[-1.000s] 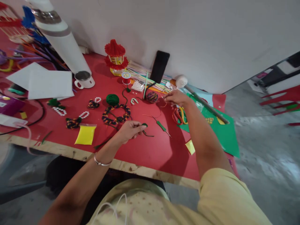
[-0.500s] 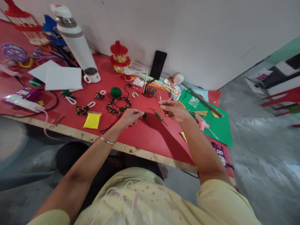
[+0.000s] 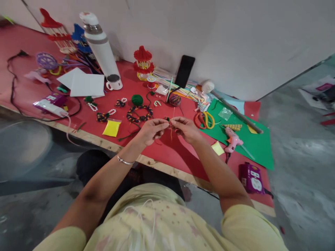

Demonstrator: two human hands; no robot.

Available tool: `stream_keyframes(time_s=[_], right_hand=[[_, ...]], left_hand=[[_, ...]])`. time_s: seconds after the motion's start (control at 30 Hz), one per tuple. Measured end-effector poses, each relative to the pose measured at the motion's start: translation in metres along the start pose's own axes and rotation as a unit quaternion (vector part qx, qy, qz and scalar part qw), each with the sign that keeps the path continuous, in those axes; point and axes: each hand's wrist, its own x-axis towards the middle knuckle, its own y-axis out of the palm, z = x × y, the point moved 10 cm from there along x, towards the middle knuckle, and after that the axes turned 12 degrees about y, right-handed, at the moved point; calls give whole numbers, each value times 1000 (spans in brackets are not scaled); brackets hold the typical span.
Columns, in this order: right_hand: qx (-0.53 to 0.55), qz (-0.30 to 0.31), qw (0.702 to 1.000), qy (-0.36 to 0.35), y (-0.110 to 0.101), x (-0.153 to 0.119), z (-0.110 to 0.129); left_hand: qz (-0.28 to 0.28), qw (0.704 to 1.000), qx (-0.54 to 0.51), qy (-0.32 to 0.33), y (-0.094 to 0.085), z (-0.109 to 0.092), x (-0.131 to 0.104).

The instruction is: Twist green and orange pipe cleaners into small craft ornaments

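A plain grey wall [image 3: 235, 45] stands behind a red table [image 3: 162, 157], and the table is very full of craft bits. From where I stand, the person's two hands are close together over the middle of it. The left hand [image 3: 154, 130] has its thumb and finger pinched tight on a tiny piece of green yarn [image 3: 168, 119]. The right hand [image 3: 184, 129] is pinched too, its fingertips right up by the green bit. It seems to have hold of a thin needle [image 3: 174, 111] that pokes up, and an orange thread [image 3: 171, 135] hangs down under the fingers. I can't tell just how the thread goes, because the fingers hide it.

The green bit is so small that it could slip away if a pinch goes loose. The needle, if it is sharp, might prick a finger, since the fingertips are so close. The loose thread could get twisted into a knot. If the right arm swings out, it might bump the pink glue gun [image 3: 232, 139] on the green sheet [image 3: 258, 148], and its tip could be hot. The scissors [image 3: 206, 120] are near the right hand too, so a quick reach that way could knock them.
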Motion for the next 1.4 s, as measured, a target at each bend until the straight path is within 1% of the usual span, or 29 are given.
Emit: stream_keyframes(time_s=[0.1,0.2,0.27,0.33,0.4,0.43,0.47,0.5,0.53,0.63,0.7,0.77,0.87,1.03,1.2,1.4], right_hand=[[0,-4,1000,-19,1,2,-3],[20,6,1000,-10,0,9,-15],[40,17,999,-3,-1,15,-24],[68,20,997,-8,-4,21,-29],[100,13,995,-24,-10,24,-29],[113,5,993,-34,-13,24,-29],[122,-3,991,-46,-16,24,-27],[128,-13,990,-59,-18,24,-26],[131,-23,988,-75,-20,23,-23],[114,-55,984,-123,-23,18,-18],[96,-77,982,-145,-24,16,-17],[85,-96,980,-152,-27,16,-18],[86,-120,979,-142,-34,18,-22],[103,-120,979,-126,-38,21,-24],[131,-139,977,-94,-43,23,-30],[154,-125,977,-72,-45,26,-31]], left_hand=[[-22,1000,-15,-2,-9,9,-2],[-61,998,-11,2,-23,16,-5],[-91,996,4,15,-34,15,-7],[-135,989,31,55,-48,7,-9],[-191,972,80,115,-63,-8,-14],[-213,961,108,139,-67,-15,-17],[-222,954,134,152,-69,-20,-20],[-213,953,155,151,-66,-21,-20],[-189,958,167,137,-59,-18,-19],[-87,981,159,73,-28,4,-12],[-74,989,127,32,-16,21,-10],[-75,991,114,10,-12,33,-8],[-84,988,131,16,-16,36,-9],[-76,983,165,20,-25,29,-19],[-66,977,202,11,-26,23,-27],[-76,974,215,5,-30,22,-33]])
